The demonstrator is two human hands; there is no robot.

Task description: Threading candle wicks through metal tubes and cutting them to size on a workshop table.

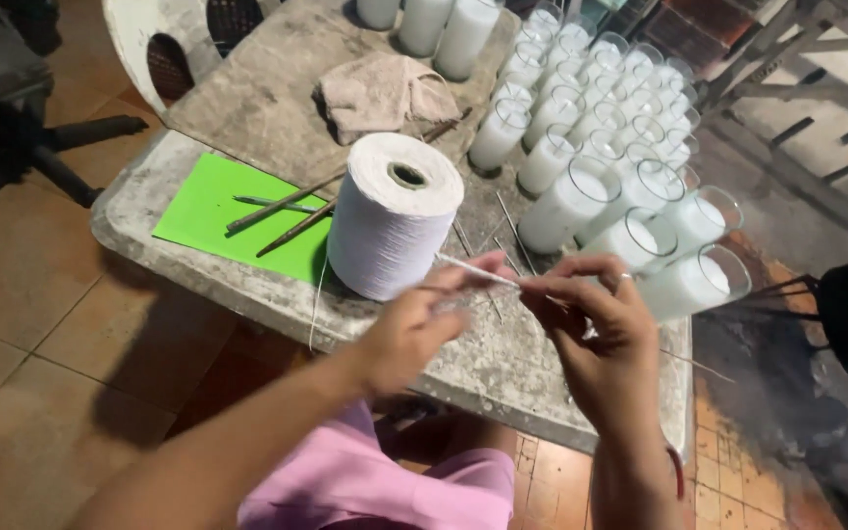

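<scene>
Left hand: the left hand (414,329) is raised over the near edge of the table, fingers pinched narrow around a thin white stick (478,274); the grip itself is partly blurred.
Right hand: the right hand (596,329) sits just beside the left, thumb and fingers closed on the other end of the same stick; a ring shows on one finger.
Stick: thin, pale, held slanting between both hands, above the table and just in front of the spool.
Spool: a large spool of white string (395,214) stands upright on the table, just behind the hands; a loose strand hangs down over the table edge.
Table: a worn grey table (139,211) with a rough, stained top.
Green sheet: a bright green sheet (203,211) lies flat to the left of the spool, touching its base.
Rods: a few thin dark rods (282,203) lie across the green sheet; more thin sticks lie on the bare top near the glasses.
Cloth: a crumpled beige cloth (380,93) lies behind the spool.
Candles: many clear glasses filled with white wax (581,137) stand packed together at the right side of the table; those nearest the hands lean outward.
Clothing: pink fabric (365,481) shows on the person's lap below the table edge.
Floor: brown tile floor (31,324) at left.
</scene>
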